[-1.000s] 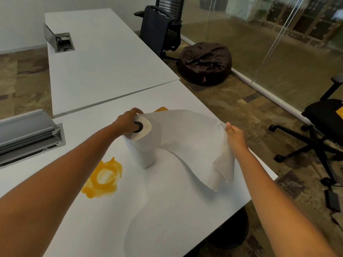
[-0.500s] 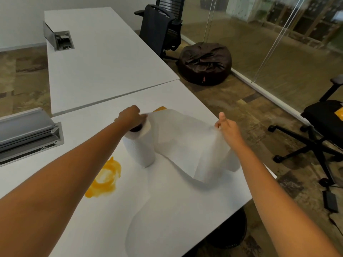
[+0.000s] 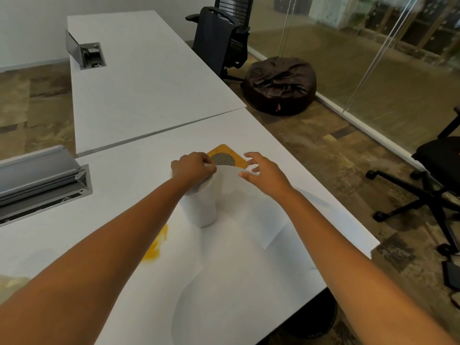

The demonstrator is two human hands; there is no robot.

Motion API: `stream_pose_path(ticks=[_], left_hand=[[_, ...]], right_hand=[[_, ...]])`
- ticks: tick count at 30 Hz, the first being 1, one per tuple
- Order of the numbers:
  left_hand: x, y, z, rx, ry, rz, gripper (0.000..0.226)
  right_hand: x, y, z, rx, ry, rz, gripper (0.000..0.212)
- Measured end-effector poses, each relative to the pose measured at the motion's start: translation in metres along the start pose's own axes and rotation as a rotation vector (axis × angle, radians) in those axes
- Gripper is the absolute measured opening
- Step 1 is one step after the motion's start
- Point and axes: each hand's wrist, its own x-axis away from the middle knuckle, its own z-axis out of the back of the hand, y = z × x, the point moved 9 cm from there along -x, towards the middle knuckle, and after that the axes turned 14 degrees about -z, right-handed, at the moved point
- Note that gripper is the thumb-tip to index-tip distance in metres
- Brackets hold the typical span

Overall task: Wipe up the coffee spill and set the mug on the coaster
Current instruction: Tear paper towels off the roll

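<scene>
A white paper towel roll [image 3: 199, 210] stands upright mid-table. My left hand [image 3: 191, 168] grips its top. A long sheet [image 3: 263, 220] still joined to the roll lies slack over the table to the right. My right hand [image 3: 263, 174] is beside the roll's top with fingers spread, its thumb touching the sheet there. Just behind both hands lies a yellow coaster [image 3: 224, 158] with a dark mesh disc. The orange-brown spill [image 3: 156, 245] is left of the roll, partly hidden by my left forearm. No mug is in view.
The white table [image 3: 249, 282] ends at an edge on the right. A grey cable tray [image 3: 42, 175] is open at the left. A second table lies beyond. Office chairs [image 3: 433, 165], a dark beanbag [image 3: 278, 85] and a glass wall stand to the right.
My right hand let go of the sheet's far end and came left to the roll's top. The sheet dropped flat onto the table, uncovering the coaster. My left hand stayed on the roll.
</scene>
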Motion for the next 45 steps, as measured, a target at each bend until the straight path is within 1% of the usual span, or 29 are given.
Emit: stream_pose_path(ticks=[2, 5, 7, 11, 16, 20, 25, 28, 30, 34, 45], left_hand=[[0.002, 0.004, 0.0, -0.049, -0.009, -0.019, 0.017], [0.004, 0.005, 0.002, -0.082, -0.014, -0.026, 0.023], [0.005, 0.002, 0.004, -0.078, -0.009, -0.011, 0.024], [0.004, -0.001, 0.004, -0.081, -0.006, -0.013, 0.023], [0.0, 0.005, 0.002, -0.091, -0.002, -0.064, 0.025], [0.002, 0.003, 0.003, -0.076, 0.011, -0.073, 0.023], [0.005, 0.003, 0.004, -0.103, 0.039, -0.082, 0.025], [0.005, 0.013, -0.001, -0.133, 0.006, -0.151, 0.028], [0.005, 0.021, -0.005, -0.155, -0.021, -0.196, 0.028], [0.006, 0.016, -0.002, -0.137, -0.001, -0.157, 0.027], [0.011, 0.011, 0.006, -0.02, 0.055, -0.146, 0.025]], right_hand=[[-0.003, -0.013, -0.012, 0.075, -0.023, 0.024, 0.051], [-0.008, -0.022, -0.025, 0.179, -0.028, 0.031, 0.031], [-0.009, -0.024, -0.025, 0.176, -0.017, 0.029, 0.025], [-0.012, -0.023, -0.025, 0.078, -0.056, 0.027, 0.026], [-0.01, -0.023, -0.03, 0.009, -0.118, 0.028, 0.027], [-0.008, -0.02, -0.026, -0.034, -0.074, 0.022, 0.026], [-0.007, -0.006, -0.024, -0.018, -0.052, -0.024, 0.031], [-0.004, -0.013, -0.024, -0.058, -0.039, 0.006, 0.03], [-0.003, -0.023, -0.029, -0.044, -0.048, 0.031, 0.028], [-0.003, -0.027, -0.036, -0.033, -0.049, 0.012, 0.026], [-0.007, -0.022, -0.044, -0.277, -0.145, -0.096, 0.026]])
